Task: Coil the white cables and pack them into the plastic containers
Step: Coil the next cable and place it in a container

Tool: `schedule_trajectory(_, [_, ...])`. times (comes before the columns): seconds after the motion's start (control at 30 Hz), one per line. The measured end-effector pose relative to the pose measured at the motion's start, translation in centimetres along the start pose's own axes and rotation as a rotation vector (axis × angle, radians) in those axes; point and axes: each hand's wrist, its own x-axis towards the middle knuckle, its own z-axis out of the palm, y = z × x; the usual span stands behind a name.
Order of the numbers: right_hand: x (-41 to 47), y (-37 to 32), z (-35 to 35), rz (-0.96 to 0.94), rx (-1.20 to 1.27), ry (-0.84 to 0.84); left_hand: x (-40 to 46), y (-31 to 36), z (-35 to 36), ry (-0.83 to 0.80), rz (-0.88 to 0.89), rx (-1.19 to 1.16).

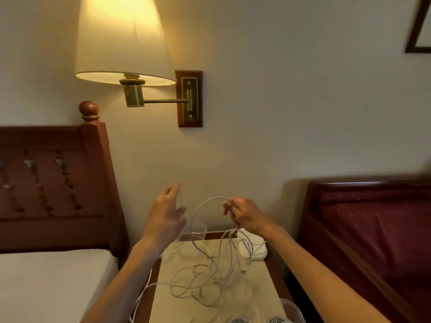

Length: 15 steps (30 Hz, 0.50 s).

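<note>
White cables (205, 273) lie tangled across the nightstand (168, 297). Right hand (245, 216) pinches one raised loop; left hand (166, 212) hovers open, holding nothing. Risk: pulling could tighten knots or drag the clear container (194, 231) off the edge.

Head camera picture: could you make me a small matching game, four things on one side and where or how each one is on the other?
Things:
1. right hand
2. left hand
3. lamp
4. white box

States:
A. lit, mounted on the wall
B. fingers spread, holding nothing
C. on the nightstand, at its far right corner
D. pinching a loop of white cable

Pairs: 1-D, 2-B, 3-A, 4-C
</note>
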Motion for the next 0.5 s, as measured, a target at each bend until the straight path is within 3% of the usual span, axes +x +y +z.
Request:
schedule_trajectory(0.03, [0.2,-1.0,0.0,-0.042,-0.049,-0.03,0.1,1.3,0.1,0.01,0.145,-0.118])
schedule_trajectory(0.1, [0.4,-2.3,-0.1,-0.117,-0.082,-0.034,0.5,3.1,0.6,-0.133,0.291,-0.176])
schedule_trajectory(0.17, [0.3,-2.7,-0.6,-0.158,-0.056,-0.001,0.8,3.4,1.1,-0.232,0.312,-0.14])
schedule_trajectory(0.23, [-0.1,-2.3,-0.9,-0.156,-0.011,0.011,1.0,3.1,0.9,-0.211,0.343,-0.193])
schedule_trajectory(0.5, [-3.3,5.2,2.1,0.127,0.233,-0.028,3.0,3.6,-7.4,0.482,0.429,-0.169])
